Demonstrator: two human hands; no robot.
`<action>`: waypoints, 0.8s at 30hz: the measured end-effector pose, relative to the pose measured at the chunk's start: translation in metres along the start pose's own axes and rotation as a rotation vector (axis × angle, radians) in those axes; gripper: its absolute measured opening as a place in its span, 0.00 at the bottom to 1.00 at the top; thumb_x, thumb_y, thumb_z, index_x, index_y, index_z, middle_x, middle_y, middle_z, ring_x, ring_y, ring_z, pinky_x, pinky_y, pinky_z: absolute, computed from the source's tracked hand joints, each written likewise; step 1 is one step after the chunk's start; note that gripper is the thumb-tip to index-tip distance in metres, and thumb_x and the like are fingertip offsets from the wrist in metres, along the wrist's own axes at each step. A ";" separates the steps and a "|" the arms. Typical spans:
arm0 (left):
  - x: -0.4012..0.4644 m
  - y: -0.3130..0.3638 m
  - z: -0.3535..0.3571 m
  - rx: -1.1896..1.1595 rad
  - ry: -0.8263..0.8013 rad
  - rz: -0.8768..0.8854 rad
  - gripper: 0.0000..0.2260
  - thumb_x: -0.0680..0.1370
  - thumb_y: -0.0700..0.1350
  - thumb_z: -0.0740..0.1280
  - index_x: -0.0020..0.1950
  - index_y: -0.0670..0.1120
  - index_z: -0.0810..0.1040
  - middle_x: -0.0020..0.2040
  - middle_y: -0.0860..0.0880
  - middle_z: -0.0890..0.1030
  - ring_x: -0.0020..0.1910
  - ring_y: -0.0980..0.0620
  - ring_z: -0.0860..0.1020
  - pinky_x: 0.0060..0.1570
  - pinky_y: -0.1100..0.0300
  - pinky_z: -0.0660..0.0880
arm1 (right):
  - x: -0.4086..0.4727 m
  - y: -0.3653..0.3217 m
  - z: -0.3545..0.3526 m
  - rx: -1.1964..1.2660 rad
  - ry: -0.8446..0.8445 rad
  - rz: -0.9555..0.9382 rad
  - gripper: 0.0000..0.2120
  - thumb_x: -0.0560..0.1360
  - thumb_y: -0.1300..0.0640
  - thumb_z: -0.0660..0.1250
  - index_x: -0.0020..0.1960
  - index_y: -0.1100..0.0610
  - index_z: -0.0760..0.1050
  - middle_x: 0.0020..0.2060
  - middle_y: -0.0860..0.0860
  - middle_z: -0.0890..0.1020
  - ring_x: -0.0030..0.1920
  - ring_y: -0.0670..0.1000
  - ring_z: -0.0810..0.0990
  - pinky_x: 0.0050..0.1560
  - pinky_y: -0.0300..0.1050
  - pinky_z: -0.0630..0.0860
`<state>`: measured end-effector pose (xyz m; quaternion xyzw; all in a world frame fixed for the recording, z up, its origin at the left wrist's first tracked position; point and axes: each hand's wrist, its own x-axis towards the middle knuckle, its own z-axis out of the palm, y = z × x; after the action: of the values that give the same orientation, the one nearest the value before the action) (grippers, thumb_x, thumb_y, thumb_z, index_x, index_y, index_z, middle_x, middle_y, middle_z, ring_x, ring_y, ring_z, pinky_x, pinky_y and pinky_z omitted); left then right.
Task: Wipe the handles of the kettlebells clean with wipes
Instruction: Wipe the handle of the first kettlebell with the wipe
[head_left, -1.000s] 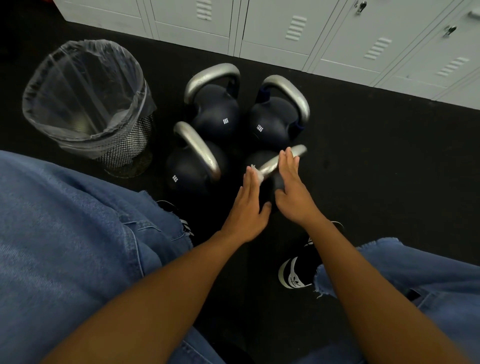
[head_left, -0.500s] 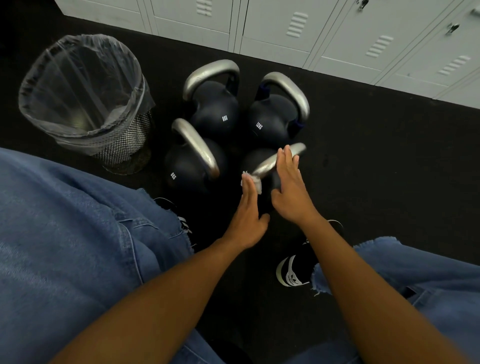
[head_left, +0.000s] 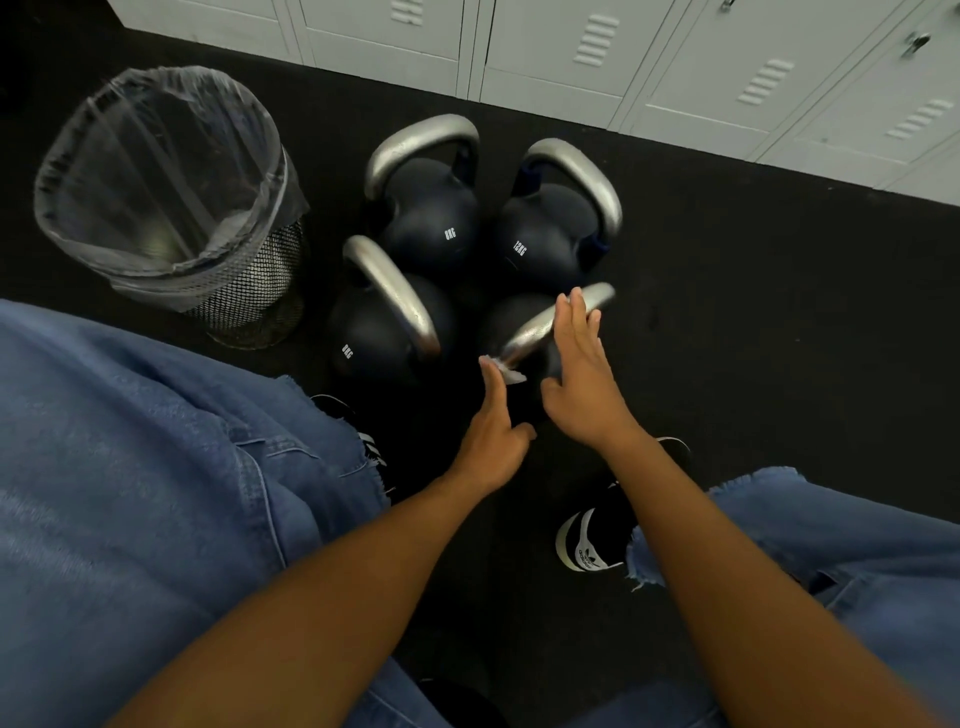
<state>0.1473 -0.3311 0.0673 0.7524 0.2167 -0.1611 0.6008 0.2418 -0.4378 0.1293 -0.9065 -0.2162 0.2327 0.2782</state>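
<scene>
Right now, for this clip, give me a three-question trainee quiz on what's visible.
1. True or false: the left hand presses a wipe against the near-right kettlebell's handle.
2. How many kettlebells stand on the floor?
3. The bin sits on which side of the kettlebells: A left, B right?

Key: 1 true; 2 four; 3 A.
</scene>
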 end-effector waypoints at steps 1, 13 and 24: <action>-0.002 -0.001 0.004 -0.004 0.017 0.026 0.48 0.80 0.40 0.65 0.79 0.59 0.27 0.83 0.48 0.54 0.64 0.51 0.74 0.56 0.59 0.73 | 0.000 -0.001 0.001 0.007 0.004 0.007 0.47 0.75 0.71 0.60 0.84 0.52 0.37 0.83 0.47 0.35 0.78 0.52 0.29 0.82 0.57 0.41; 0.007 0.014 -0.008 -0.144 0.055 -0.056 0.44 0.80 0.37 0.64 0.83 0.56 0.37 0.82 0.47 0.58 0.76 0.47 0.64 0.71 0.53 0.67 | 0.003 0.005 -0.001 -0.029 0.004 -0.018 0.48 0.74 0.70 0.62 0.84 0.52 0.37 0.83 0.48 0.36 0.79 0.54 0.29 0.82 0.56 0.40; 0.016 0.008 -0.009 -0.092 0.075 -0.095 0.42 0.80 0.38 0.63 0.83 0.58 0.38 0.77 0.48 0.66 0.59 0.50 0.77 0.54 0.56 0.76 | 0.003 0.003 0.001 0.005 0.007 -0.011 0.48 0.74 0.71 0.61 0.84 0.52 0.37 0.83 0.48 0.36 0.79 0.55 0.30 0.80 0.52 0.39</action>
<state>0.1648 -0.3217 0.0681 0.7182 0.2818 -0.1511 0.6180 0.2446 -0.4386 0.1260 -0.9054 -0.2198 0.2284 0.2823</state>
